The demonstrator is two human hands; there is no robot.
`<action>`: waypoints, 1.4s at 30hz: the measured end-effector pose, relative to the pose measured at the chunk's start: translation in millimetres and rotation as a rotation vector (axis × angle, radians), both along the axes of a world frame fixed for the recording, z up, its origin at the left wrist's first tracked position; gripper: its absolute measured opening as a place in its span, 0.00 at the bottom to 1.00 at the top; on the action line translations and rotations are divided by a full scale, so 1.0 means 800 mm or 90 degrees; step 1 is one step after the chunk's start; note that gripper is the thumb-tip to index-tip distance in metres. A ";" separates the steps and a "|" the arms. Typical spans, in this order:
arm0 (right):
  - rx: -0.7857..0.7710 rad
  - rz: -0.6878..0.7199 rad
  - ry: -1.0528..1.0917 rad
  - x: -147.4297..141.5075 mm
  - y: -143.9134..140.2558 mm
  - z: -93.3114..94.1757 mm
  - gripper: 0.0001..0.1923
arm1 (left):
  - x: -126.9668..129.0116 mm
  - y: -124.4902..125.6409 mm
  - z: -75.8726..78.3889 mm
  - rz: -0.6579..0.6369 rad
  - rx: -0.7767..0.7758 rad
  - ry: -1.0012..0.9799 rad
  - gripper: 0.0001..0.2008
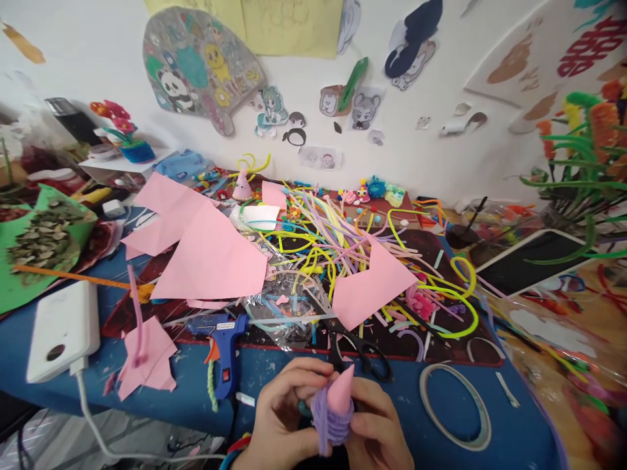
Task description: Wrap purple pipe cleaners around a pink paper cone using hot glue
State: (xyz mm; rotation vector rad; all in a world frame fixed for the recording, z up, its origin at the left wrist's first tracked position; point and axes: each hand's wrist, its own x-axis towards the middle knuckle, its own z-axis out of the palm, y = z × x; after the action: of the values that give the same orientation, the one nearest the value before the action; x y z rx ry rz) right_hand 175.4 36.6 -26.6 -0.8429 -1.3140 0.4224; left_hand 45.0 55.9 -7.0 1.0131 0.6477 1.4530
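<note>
Small craft piece in two hands, on the near side of the scissors (361,343). We see a purple fuzzy coil (336,427) with a pink cone (340,390) rising from it, the tip leaning slightly right. The left hand (281,411) grasps the coil's left side, thumb against the windings; the right hand (379,424) grasps its right side. Whether any fingertip touches the back of the cone, we cannot tell. To the left of the scissors lies a blue glue gun (226,362); to their right, on the near side, a tape ring (482,431). We judge the piece very light, the coil soft and springy with a fuzzy surface unlikely to slip, though its turns may shift when squeezed. The cone appears smooth and thin, hence easily dented; we would take hold low, around the coil, sparing the tip.
</note>
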 end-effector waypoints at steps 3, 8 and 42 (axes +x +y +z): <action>0.014 0.004 0.038 -0.001 0.005 0.007 0.10 | -0.004 -0.004 0.005 0.018 0.054 0.065 0.21; -0.024 0.126 0.013 0.014 0.003 -0.003 0.12 | -0.009 -0.010 0.011 0.052 0.152 0.179 0.20; -0.072 0.120 -0.021 0.026 0.009 0.007 0.08 | -0.008 0.005 0.012 0.144 0.192 0.235 0.12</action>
State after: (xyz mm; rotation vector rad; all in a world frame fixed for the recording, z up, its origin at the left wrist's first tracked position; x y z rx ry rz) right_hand 196.6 43.4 -21.2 -0.8255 -1.4169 0.6383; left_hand 38.2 60.3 2.7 1.5046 0.8445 1.6067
